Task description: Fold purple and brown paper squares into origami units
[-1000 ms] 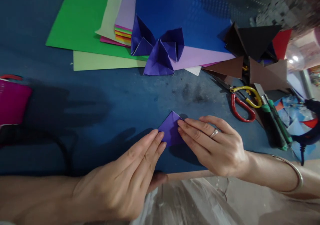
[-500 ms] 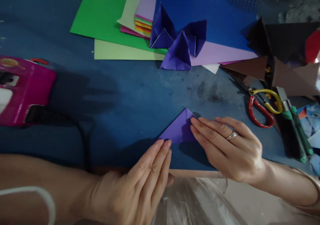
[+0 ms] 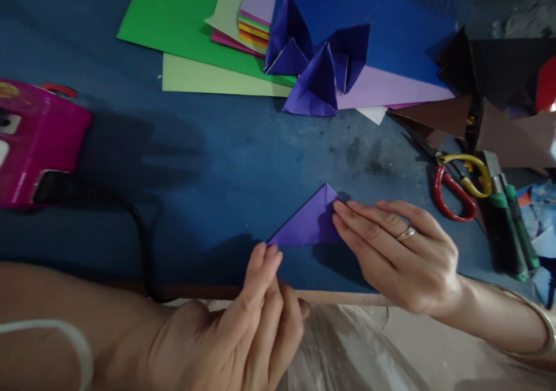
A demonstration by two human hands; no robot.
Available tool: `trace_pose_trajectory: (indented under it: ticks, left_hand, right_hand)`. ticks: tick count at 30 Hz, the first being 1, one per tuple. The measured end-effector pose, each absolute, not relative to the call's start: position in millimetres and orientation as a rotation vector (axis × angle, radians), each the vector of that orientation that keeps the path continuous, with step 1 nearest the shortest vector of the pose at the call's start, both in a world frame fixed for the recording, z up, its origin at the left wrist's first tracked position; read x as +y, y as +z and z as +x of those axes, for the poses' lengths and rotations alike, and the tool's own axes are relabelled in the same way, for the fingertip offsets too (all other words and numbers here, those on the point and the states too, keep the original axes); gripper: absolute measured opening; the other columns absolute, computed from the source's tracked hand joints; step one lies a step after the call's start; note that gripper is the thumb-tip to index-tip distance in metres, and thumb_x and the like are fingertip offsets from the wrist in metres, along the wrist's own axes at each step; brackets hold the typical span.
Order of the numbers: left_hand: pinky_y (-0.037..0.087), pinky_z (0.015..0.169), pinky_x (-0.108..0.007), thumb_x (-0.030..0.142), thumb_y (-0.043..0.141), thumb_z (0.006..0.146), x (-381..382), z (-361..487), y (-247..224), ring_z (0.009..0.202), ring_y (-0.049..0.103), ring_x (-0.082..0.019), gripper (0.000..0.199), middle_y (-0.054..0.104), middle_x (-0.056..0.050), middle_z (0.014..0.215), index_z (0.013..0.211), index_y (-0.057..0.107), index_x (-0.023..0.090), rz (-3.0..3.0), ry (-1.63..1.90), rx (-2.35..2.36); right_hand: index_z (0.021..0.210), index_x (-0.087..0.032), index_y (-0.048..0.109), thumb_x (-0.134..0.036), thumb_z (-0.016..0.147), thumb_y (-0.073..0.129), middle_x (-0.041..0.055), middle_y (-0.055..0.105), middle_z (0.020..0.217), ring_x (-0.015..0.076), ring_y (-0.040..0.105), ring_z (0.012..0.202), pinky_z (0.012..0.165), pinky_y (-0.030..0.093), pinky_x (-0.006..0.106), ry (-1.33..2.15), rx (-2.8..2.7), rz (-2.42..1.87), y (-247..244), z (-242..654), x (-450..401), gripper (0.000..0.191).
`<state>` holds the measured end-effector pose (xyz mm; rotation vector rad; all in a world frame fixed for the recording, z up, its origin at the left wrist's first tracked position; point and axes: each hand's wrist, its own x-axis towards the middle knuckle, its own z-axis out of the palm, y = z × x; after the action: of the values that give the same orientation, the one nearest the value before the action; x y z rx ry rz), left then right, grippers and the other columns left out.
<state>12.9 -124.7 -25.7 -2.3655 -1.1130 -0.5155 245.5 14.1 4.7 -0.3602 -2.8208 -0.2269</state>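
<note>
No words, numbers or brands — nothing legible anywhere.

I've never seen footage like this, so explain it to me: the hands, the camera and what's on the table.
No machine is at work here: the camera is worn on a person's head, looking forward and down. The bare left hand has its fingertips at the left corner of a purple paper triangle; the bare right hand rests its fingers on the right side. The triangle seems to lie on the blue table. Beyond are coloured sheets, folded purple shapes, scissors, green-handled tools and a pink device.
</note>
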Motion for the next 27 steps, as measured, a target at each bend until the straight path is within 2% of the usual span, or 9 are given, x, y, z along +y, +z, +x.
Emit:
trace_pose_trajectory:
  ticks: [3, 7, 10, 12, 13, 15, 18, 23, 27]
  left_hand:
    - [0.047, 0.120, -0.049, 0.038, 0.073, 0.087, -131, 10, -30, 0.126, 0.064, -0.039, 0.026, 0.078, -0.007, 0.099, 0.098, 0.078, 0.015, -2.328, -0.548, -1.156]
    - [0.048, 0.120, -0.041, 0.031, 0.066, 0.091, -129, 6, -25, 0.113, 0.070, -0.028, 0.020, 0.077, -0.005, 0.098, 0.099, 0.078, 0.016, -2.414, -0.623, -1.183]
    - [0.045, 0.123, -0.042, 0.027, 0.062, 0.093, -117, 3, -20, 0.110, 0.070, -0.025, 0.018, 0.075, -0.001, 0.100, 0.100, 0.076, 0.018, -2.446, -0.773, -1.145]
    - [0.053, 0.115, -0.046, 0.027, 0.049, 0.099, -105, 0, -19, 0.112, 0.070, -0.027, 0.031, 0.075, -0.007, 0.113, 0.112, 0.073, 0.013, -2.571, -0.744, -0.908]
    - [0.056, 0.112, -0.045, 0.028, 0.049, 0.099, -99, -2, -19, 0.116, 0.070, -0.030, 0.035, 0.075, -0.011, 0.119, 0.119, 0.070, 0.009, -2.630, -0.656, -0.903]
    - [0.063, 0.100, -0.044, 0.034, 0.057, 0.097, -88, -4, -19, 0.113, 0.072, -0.036, 0.044, 0.075, -0.020, 0.118, 0.122, 0.066, -0.001, -2.691, -0.581, -0.868]
    - [0.067, 0.090, -0.044, 0.039, 0.062, 0.097, -82, -5, -19, 0.108, 0.073, -0.040, 0.052, 0.076, -0.025, 0.113, 0.123, 0.064, -0.006, -2.720, -0.568, -0.819]
    - [0.066, 0.092, -0.042, 0.041, 0.057, 0.100, -86, -2, -21, 0.115, 0.071, -0.039, 0.051, 0.070, -0.022, 0.130, 0.131, 0.063, 0.000, -2.761, -0.542, -0.893]
    - [0.065, 0.093, -0.038, 0.039, 0.053, 0.102, -86, -3, -20, 0.118, 0.070, -0.036, 0.044, 0.073, -0.018, 0.126, 0.131, 0.063, 0.007, -2.753, -0.488, -0.892]
  right_hand:
    - [0.107, -0.013, 0.078, -0.009, 0.096, 0.057, 0.0111, 0.078, 0.119, 0.0233, 0.075, 0.106, 0.088, 0.058, 0.040, -0.224, -2.815, -0.357, 5, 245, 14, 0.024]
    - [0.108, -0.007, 0.077, -0.006, 0.094, 0.058, 0.0140, 0.077, 0.119, 0.0248, 0.075, 0.105, 0.087, 0.058, 0.041, -0.189, -2.804, -0.353, 4, 245, 12, 0.024]
    - [0.107, -0.006, 0.077, -0.004, 0.094, 0.057, 0.0129, 0.078, 0.118, 0.0241, 0.076, 0.103, 0.087, 0.058, 0.040, -0.190, -2.779, -0.375, 3, 244, 12, 0.024]
    - [0.108, -0.006, 0.077, -0.005, 0.095, 0.055, 0.0127, 0.077, 0.118, 0.0241, 0.076, 0.103, 0.087, 0.058, 0.040, -0.191, -2.775, -0.366, 2, 244, 12, 0.026]
    - [0.108, -0.005, 0.077, -0.005, 0.096, 0.054, 0.0128, 0.077, 0.119, 0.0242, 0.076, 0.103, 0.087, 0.058, 0.041, -0.191, -2.779, -0.358, 2, 244, 13, 0.026]
    - [0.109, -0.005, 0.076, -0.006, 0.096, 0.052, 0.0128, 0.077, 0.120, 0.0246, 0.076, 0.104, 0.088, 0.058, 0.041, -0.191, -2.786, -0.343, 3, 244, 14, 0.028]
    - [0.107, -0.004, 0.076, -0.006, 0.097, 0.050, 0.0123, 0.077, 0.119, 0.0246, 0.076, 0.104, 0.089, 0.058, 0.041, -0.178, -2.789, -0.335, 3, 244, 15, 0.028]
    - [0.107, -0.005, 0.076, -0.006, 0.097, 0.050, 0.0123, 0.078, 0.117, 0.0248, 0.076, 0.104, 0.092, 0.058, 0.041, -0.171, -2.764, -0.336, 0, 245, 15, 0.028]
    - [0.110, -0.005, 0.076, -0.008, 0.098, 0.050, 0.0119, 0.078, 0.118, 0.0255, 0.074, 0.108, 0.094, 0.056, 0.042, -0.175, -2.744, -0.335, 0, 246, 15, 0.029]
